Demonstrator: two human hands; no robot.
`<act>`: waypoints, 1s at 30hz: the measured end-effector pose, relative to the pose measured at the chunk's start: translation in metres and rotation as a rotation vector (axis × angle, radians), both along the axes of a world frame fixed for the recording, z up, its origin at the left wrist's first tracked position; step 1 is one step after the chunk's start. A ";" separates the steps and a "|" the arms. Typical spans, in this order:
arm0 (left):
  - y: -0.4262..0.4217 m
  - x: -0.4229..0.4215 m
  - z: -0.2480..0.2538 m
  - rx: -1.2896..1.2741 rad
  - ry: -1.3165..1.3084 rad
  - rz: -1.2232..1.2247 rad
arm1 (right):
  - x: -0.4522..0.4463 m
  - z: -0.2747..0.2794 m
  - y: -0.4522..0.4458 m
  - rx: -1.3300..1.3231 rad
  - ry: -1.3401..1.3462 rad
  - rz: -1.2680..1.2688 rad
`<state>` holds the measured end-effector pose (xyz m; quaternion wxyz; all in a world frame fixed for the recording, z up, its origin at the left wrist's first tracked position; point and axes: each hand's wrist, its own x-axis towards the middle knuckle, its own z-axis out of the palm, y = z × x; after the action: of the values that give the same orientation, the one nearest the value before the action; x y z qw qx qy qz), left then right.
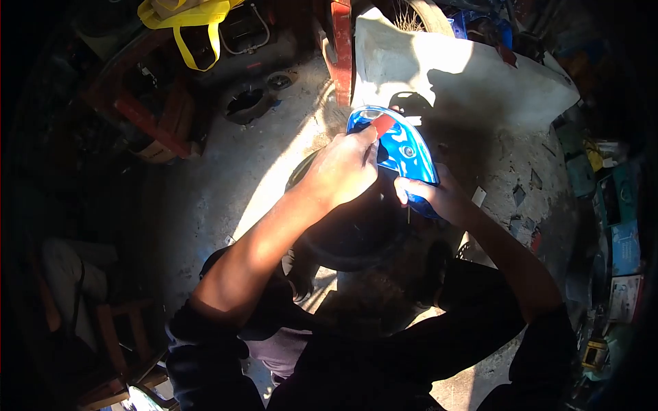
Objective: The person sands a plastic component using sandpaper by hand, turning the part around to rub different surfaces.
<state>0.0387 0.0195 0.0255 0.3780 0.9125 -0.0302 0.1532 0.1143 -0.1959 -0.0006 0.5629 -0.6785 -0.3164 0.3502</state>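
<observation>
Blue curved panel extends beyond the right hand gripping it, seemingly for steadiness; the left hand pinches a red piece.

The place looks like a workshop: a spoked wheel at one o'clock, boxes at three, a stained floor at nine.

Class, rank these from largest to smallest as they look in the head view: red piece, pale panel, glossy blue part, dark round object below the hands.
1. Pale panel
2. Dark round object, partly hidden
3. Glossy blue part
4. Red piece, partly covered by fingers
</observation>
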 end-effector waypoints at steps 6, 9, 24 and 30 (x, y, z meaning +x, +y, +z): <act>0.012 -0.003 0.023 0.023 0.293 0.104 | -0.002 0.018 0.002 0.043 0.114 -0.042; 0.008 -0.003 0.016 0.127 0.104 0.164 | 0.001 0.016 0.000 0.053 0.145 -0.034; 0.008 -0.004 0.002 0.284 -0.199 0.309 | -0.002 0.024 0.002 0.025 0.187 -0.029; -0.013 -0.014 0.006 0.040 -0.169 0.190 | -0.001 0.014 0.000 0.019 0.114 -0.043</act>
<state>0.0245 0.0062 0.0311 0.3397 0.9024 0.0215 0.2642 0.1129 -0.1956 0.0133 0.5938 -0.6587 -0.2723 0.3733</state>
